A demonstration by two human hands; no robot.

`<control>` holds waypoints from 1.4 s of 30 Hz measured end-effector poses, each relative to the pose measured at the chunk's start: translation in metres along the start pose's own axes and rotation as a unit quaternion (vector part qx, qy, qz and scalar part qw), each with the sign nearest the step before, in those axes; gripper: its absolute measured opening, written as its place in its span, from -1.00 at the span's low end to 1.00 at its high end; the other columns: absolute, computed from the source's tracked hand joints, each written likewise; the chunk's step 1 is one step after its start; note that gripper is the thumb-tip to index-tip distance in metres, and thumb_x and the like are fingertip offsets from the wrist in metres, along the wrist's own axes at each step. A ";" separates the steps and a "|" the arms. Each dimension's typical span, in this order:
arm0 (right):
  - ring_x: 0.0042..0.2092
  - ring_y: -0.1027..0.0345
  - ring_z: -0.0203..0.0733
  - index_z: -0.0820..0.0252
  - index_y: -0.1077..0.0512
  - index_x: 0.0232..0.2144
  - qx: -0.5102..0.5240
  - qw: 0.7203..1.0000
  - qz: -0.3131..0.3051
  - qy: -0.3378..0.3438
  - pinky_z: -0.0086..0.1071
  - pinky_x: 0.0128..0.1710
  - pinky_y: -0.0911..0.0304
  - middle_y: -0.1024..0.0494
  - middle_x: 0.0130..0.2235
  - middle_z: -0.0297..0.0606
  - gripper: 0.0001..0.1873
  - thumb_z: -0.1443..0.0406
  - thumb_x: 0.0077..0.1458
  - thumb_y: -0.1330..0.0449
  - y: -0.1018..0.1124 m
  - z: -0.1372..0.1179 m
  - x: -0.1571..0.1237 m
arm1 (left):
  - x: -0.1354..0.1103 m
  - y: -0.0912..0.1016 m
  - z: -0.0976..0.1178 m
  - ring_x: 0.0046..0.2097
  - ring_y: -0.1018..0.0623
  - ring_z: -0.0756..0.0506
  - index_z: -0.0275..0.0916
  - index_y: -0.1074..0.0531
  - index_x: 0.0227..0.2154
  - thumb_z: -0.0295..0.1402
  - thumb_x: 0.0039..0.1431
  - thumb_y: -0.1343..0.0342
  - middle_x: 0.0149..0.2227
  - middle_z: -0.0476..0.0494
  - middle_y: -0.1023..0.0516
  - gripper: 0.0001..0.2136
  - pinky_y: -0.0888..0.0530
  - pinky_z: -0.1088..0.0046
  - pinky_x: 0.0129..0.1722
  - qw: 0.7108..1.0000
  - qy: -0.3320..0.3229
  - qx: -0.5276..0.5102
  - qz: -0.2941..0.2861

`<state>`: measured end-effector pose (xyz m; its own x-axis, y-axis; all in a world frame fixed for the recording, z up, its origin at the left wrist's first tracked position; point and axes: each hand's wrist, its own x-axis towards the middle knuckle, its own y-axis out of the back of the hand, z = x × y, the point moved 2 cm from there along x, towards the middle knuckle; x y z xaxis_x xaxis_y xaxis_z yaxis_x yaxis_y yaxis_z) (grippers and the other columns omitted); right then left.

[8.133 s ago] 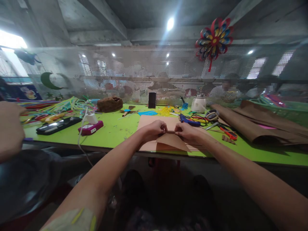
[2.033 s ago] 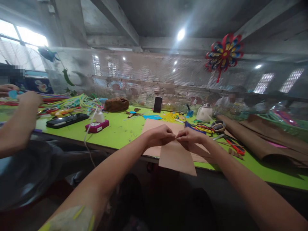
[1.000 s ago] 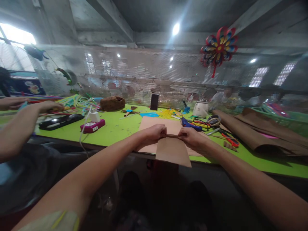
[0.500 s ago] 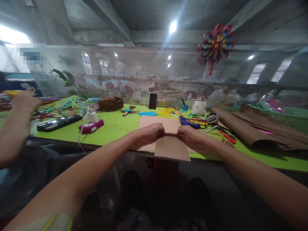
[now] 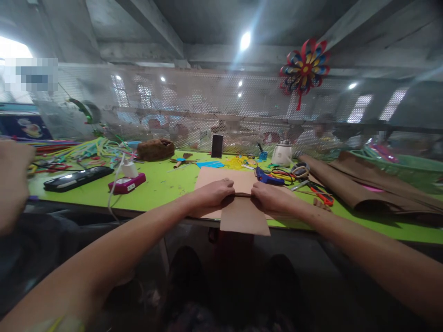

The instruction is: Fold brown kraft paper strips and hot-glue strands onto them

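My left hand (image 5: 221,190) and my right hand (image 5: 265,193) are closed on the far edge of a small brown sheet of paper or card (image 5: 244,219), one at each end. That edge looks rolled or folded into a dark narrow strip between my fingers. The sheet's near end hangs over the table's front edge. Beneath lies a larger tan sheet (image 5: 207,177), partly covered by my hands and forearms. A blue glue gun (image 5: 268,177) rests just beyond my right hand.
Right of me are a red cutter (image 5: 323,196), brown paper sheets (image 5: 346,184) and a green basket (image 5: 408,166). Leftward lie a magenta power socket (image 5: 127,183), a black power strip (image 5: 78,179) and coloured strands (image 5: 93,150). A co-worker's arm (image 5: 14,180) reaches in at far left.
My hands keep hold of the small sheet in nearly the same place, its near end tipped slightly lower. The view has turned a little right. The co-worker's arm has shifted toward the left edge.
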<state>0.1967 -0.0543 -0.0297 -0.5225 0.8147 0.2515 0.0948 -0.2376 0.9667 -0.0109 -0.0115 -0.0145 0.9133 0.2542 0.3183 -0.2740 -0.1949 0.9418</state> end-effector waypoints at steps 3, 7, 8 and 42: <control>-0.29 -0.22 -0.17 0.33 -0.38 -0.34 -0.052 0.997 0.058 0.030 -0.35 -0.30 -0.09 -0.39 -0.30 -0.09 -0.85 0.41 0.10 -0.01 -0.007 -0.003 -0.005 | 0.009 0.006 -0.011 -0.26 -0.37 -0.08 -0.27 -0.50 -0.31 -0.45 -0.02 -0.02 -0.30 -0.19 -0.44 -0.79 -0.26 0.47 -0.29 0.999 0.033 -0.031 -0.031; -0.34 -0.16 -0.12 0.30 -0.36 -0.46 -0.097 0.990 0.088 0.052 -0.27 -0.31 -0.10 -0.35 -0.40 -0.10 -0.80 0.46 0.09 0.04 -0.013 -0.007 -0.008 | 0.038 0.019 -0.027 -0.39 -0.40 -0.01 -0.32 -0.50 -0.29 -0.35 0.05 0.06 -0.35 -0.13 -0.52 -0.73 -0.26 0.52 -0.37 0.970 0.179 -0.144 -0.083; -0.33 -0.15 -0.10 0.28 -0.35 -0.49 -0.108 0.988 0.090 0.062 -0.24 -0.30 -0.09 -0.34 -0.42 -0.10 -0.80 0.46 0.08 0.03 -0.013 -0.009 -0.009 | 0.045 0.021 -0.028 -0.42 -0.39 0.00 -0.33 -0.51 -0.32 -0.29 0.10 0.10 -0.39 -0.13 -0.52 -0.69 -0.26 0.52 -0.39 0.960 0.208 -0.161 -0.093; -0.55 -0.10 -0.36 0.29 -0.43 -0.56 0.471 0.879 -0.012 -0.065 -0.44 -0.54 -0.01 -0.32 -0.59 -0.38 -0.60 0.03 -0.02 -0.14 0.002 0.008 0.016 | 0.037 -0.010 -0.015 -0.46 -0.30 0.03 -0.35 -0.46 -0.35 -0.02 0.05 0.00 -0.48 -0.05 -0.40 -0.57 -0.23 0.55 -0.46 0.904 0.193 -0.369 -0.101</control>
<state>0.1955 -0.0370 -0.0237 -0.4389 0.8815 0.1742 0.7774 0.2752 0.5657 0.0210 0.0141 -0.0108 0.8328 0.5535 0.0110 -0.3693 0.5406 0.7559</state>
